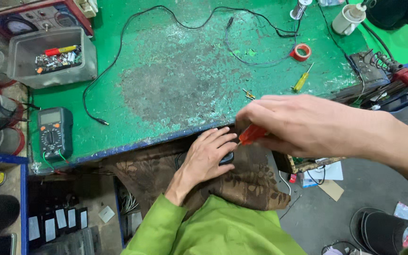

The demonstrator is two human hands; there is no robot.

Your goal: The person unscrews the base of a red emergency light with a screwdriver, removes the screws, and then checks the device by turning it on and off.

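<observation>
Probably an electronics repair workshop: multimeter [55, 132], soldering iron [404, 75], worn green workbench [175, 80].

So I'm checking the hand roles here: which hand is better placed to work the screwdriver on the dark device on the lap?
Probably the right hand: it already grips the red-handled screwdriver, right beside the dark device. The left hand lies flat on the device, apparently steadying it.

Dark device [226, 158] on lap: mostly hidden under left hand [207, 158], kind unclear. Red-handled tool [252, 134]: handle half covered by right hand [289, 123], tip hidden. Right forearm cut by right edge. Small parts in grey bin [53, 56] too small to identify. Meter box [34, 16] cropped at top edge.
</observation>
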